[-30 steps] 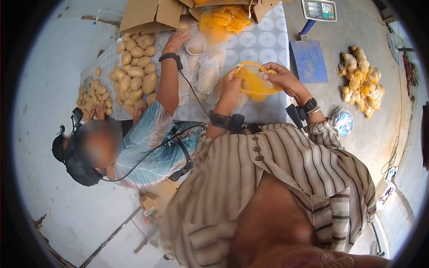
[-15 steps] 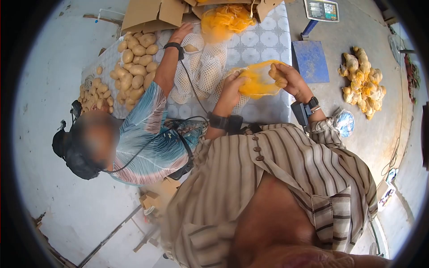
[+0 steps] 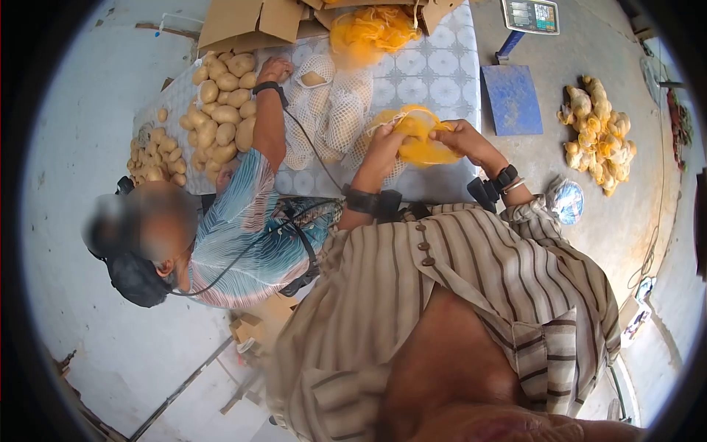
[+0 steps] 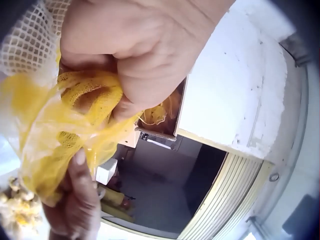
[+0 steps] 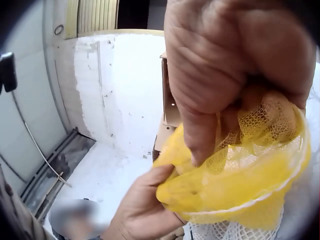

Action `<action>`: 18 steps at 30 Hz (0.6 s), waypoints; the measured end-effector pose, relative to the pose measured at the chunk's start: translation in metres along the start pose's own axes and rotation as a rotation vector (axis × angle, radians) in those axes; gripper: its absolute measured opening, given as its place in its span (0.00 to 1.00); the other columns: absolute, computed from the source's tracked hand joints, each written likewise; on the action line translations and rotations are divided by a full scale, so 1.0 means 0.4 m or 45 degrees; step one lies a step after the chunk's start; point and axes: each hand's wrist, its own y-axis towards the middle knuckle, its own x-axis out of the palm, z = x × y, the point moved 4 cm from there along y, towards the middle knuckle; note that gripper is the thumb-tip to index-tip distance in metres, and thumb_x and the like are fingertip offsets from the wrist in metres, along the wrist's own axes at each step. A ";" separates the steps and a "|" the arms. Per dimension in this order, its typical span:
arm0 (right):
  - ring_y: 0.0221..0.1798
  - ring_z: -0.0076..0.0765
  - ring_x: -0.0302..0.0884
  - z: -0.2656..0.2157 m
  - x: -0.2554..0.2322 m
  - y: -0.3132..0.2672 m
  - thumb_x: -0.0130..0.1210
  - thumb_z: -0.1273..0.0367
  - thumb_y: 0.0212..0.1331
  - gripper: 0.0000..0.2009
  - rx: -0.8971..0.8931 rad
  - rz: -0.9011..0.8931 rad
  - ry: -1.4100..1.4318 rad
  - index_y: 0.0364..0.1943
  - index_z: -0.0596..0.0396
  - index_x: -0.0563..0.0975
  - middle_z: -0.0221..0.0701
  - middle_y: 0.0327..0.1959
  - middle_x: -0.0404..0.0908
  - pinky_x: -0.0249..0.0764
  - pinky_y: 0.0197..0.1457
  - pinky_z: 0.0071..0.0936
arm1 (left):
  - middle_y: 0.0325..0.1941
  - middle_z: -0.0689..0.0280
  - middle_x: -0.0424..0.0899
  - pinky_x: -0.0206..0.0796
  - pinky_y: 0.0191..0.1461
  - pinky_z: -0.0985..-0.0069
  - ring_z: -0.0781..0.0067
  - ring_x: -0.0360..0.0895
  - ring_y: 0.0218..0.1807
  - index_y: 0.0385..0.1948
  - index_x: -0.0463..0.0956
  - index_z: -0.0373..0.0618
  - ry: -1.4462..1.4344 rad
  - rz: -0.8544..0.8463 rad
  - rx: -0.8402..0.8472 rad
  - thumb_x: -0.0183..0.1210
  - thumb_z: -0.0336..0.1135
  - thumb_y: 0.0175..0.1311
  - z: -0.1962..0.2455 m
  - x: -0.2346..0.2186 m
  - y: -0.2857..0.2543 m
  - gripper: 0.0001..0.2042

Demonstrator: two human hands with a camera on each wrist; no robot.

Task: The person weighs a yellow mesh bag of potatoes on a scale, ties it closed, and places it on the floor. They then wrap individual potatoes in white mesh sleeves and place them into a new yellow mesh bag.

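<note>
Between my two hands is an empty-looking yellow mesh bag [image 3: 427,151] with a white cord along its rim. My left hand [image 3: 381,153] grips the gathered mesh at the left side of the mouth. On the other side, my right hand [image 3: 475,142] pinches the mesh between thumb and curled fingers. Close up in the right wrist view, part of the yellow mesh bag [image 5: 235,195] lies over the right fingers [image 5: 272,117]. White net bags [image 3: 346,110] filled with potatoes lie on the table just left of my left hand.
Loose potatoes [image 3: 224,110] are heaped at the table's left. Another person's hand [image 3: 275,70] is beside them. Cardboard boxes [image 3: 250,26] and more yellow mesh bags [image 3: 375,33] sit at the back. A scale [image 3: 513,99] and filled yellow bags [image 3: 600,136] stand on the floor right.
My right hand spread the yellow mesh bag outward, then came back left toward my left hand, leaving the bag bunched. The other person's hand moved left from the white net bags toward the potatoes.
</note>
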 end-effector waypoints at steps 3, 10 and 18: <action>0.15 0.13 0.54 0.026 -0.021 0.015 0.58 0.64 0.58 0.07 0.003 0.086 0.185 0.31 0.53 0.78 0.17 0.15 0.65 0.48 0.17 0.15 | 0.39 0.66 0.79 0.68 0.39 0.85 0.81 0.75 0.35 0.46 0.72 0.36 -0.127 -0.167 -0.112 0.54 0.28 0.63 -0.024 -0.009 0.002 0.11; 0.15 0.14 0.54 0.012 -0.028 0.027 0.48 0.65 0.66 0.09 -0.046 -0.012 0.649 0.33 0.54 0.75 0.20 0.18 0.67 0.49 0.16 0.16 | 0.44 0.66 0.78 0.68 0.45 0.83 0.79 0.75 0.44 0.52 0.69 0.35 0.218 -0.184 0.039 0.58 0.29 0.60 0.003 0.026 -0.020 0.18; 0.16 0.13 0.56 0.005 0.041 0.035 0.59 0.62 0.58 0.11 0.022 0.003 0.465 0.36 0.54 0.76 0.18 0.19 0.69 0.51 0.16 0.14 | 0.47 0.62 0.78 0.69 0.48 0.79 0.75 0.76 0.46 0.52 0.70 0.33 0.208 0.066 0.089 0.57 0.26 0.58 -0.033 -0.038 0.019 0.19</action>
